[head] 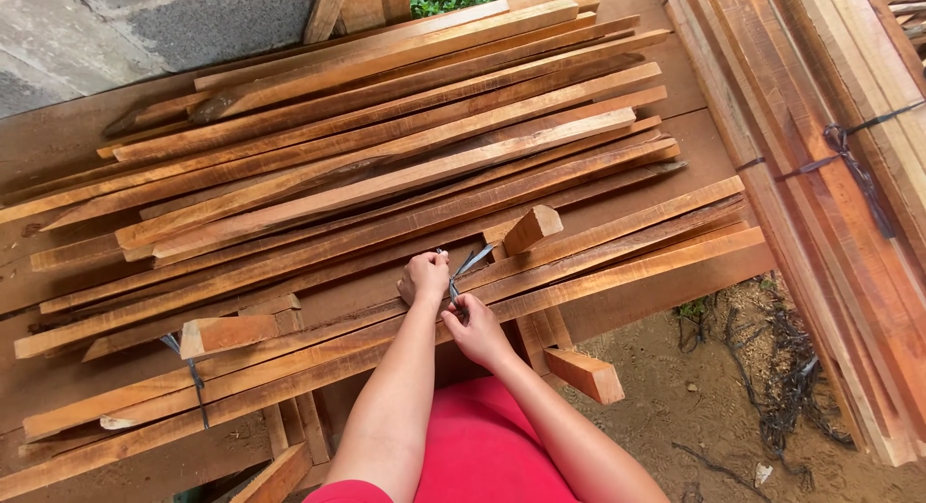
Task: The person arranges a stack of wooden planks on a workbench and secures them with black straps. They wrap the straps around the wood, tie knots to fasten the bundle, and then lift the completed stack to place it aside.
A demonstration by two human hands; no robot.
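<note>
Dark strap [196,382] already tied round the front bundle of long reddish-brown wood slats [386,344], left of hands. Left hand [424,276] fisted on grey strap [466,269] at bundle's mid; right hand [475,331] pinches its tail; knot unfinished. Right of bundle, tied slat stack [849,175]. No labels seen.
</note>
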